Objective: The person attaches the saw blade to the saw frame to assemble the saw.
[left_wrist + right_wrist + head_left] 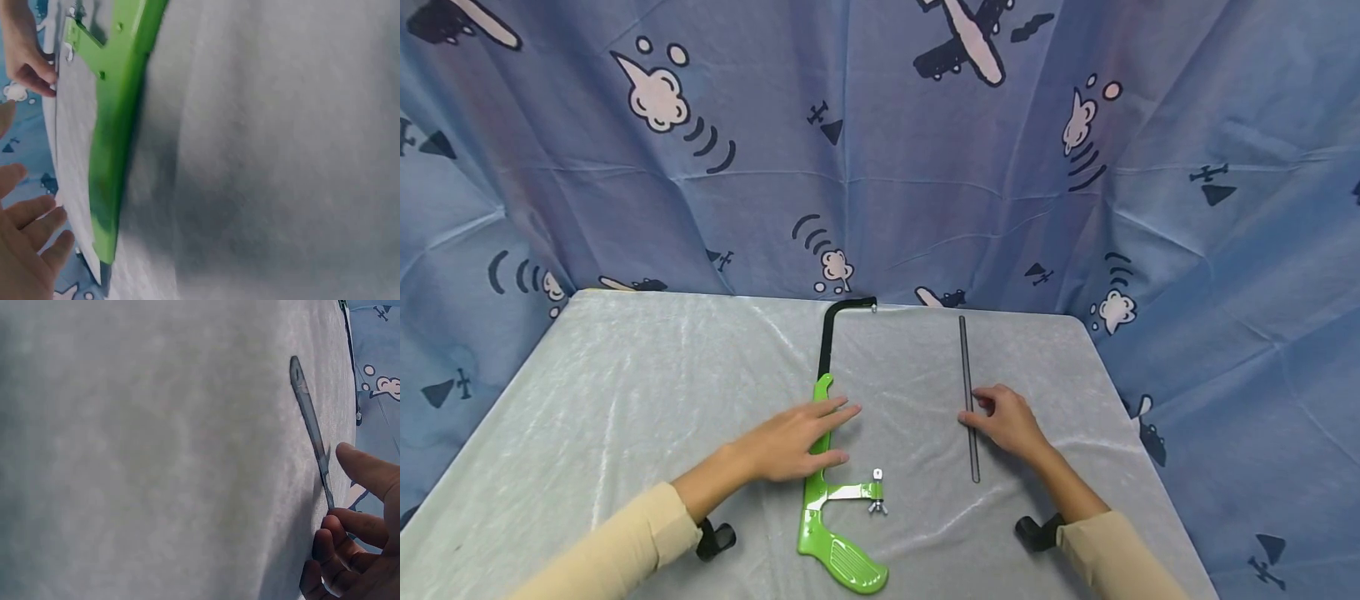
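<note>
A hacksaw frame (815, 492) with a green handle and a black bent bow lies lengthwise on the cloth, a wing nut at its green arm. Over its green middle part is my left hand (793, 437), fingers spread and straight. In the left wrist view the left hand (31, 244) appears beside the green frame (115, 144). A thin grey hacksaw blade (967, 358) lies to the right of the frame. My right hand (1003, 421) is at the blade's middle, thumb across it. The right wrist view shows index fingertip at the blade (306, 403), thumb held apart.
Pale grey cloth (700, 375) covers the table. A blue curtain (895, 225) printed with planes and clouds hangs behind its far edge and at the sides. Black wrist cameras show at the left (715, 540) and right (1037, 533) cuffs.
</note>
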`<state>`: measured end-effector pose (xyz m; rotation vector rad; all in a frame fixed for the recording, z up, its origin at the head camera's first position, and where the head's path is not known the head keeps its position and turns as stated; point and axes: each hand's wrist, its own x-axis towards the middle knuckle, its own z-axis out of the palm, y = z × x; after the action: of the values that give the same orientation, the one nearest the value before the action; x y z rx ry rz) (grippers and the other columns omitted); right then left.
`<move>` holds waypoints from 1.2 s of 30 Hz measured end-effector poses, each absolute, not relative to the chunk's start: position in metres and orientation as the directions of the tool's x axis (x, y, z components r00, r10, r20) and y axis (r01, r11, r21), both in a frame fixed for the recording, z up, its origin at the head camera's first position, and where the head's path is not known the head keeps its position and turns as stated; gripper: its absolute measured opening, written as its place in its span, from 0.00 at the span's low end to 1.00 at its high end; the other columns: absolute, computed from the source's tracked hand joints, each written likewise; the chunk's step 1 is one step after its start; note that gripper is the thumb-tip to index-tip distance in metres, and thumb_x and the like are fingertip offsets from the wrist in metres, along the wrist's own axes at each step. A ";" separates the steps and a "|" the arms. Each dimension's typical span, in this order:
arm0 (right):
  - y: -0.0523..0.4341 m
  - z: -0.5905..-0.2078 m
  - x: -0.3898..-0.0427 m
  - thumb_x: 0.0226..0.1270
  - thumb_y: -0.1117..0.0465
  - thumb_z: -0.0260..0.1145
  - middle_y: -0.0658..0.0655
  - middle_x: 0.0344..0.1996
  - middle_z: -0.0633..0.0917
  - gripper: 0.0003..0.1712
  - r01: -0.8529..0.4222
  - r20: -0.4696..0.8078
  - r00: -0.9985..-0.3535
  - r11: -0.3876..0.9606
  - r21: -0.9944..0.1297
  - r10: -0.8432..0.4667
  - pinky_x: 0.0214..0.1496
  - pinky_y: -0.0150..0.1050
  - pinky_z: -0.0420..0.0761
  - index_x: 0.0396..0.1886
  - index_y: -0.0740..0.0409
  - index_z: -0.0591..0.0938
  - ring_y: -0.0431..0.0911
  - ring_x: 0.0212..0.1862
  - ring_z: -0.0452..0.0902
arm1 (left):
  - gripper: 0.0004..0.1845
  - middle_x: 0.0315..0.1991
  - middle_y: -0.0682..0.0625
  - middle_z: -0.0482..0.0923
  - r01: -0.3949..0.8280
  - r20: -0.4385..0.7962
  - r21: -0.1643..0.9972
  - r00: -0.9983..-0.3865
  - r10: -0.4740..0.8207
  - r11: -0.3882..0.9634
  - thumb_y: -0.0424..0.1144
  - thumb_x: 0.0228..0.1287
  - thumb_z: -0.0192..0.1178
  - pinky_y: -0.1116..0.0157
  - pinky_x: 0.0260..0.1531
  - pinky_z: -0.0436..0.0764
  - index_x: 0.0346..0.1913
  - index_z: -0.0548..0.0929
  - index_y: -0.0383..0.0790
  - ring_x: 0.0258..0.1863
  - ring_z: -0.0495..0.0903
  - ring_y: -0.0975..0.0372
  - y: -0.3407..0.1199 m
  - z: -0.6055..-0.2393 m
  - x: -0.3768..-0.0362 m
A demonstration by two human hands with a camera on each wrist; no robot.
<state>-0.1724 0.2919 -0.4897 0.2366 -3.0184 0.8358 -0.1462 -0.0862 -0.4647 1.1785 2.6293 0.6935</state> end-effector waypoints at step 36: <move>0.287 -0.490 -0.174 0.54 0.64 0.76 0.56 0.34 0.79 0.24 -0.094 0.027 -0.995 0.823 -0.560 -0.095 0.38 0.43 0.70 0.50 0.70 0.81 0.48 0.36 0.72 | 0.29 0.45 0.49 0.84 0.417 -0.148 0.803 -0.551 0.821 0.425 0.35 0.57 0.72 0.70 0.48 0.78 0.61 0.78 0.28 0.44 0.80 0.67 -0.062 -0.469 -0.130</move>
<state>-0.1744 0.2865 -0.4905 0.1560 -3.0016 0.9213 -0.1305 -0.0623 -0.4687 1.0427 2.1501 0.9974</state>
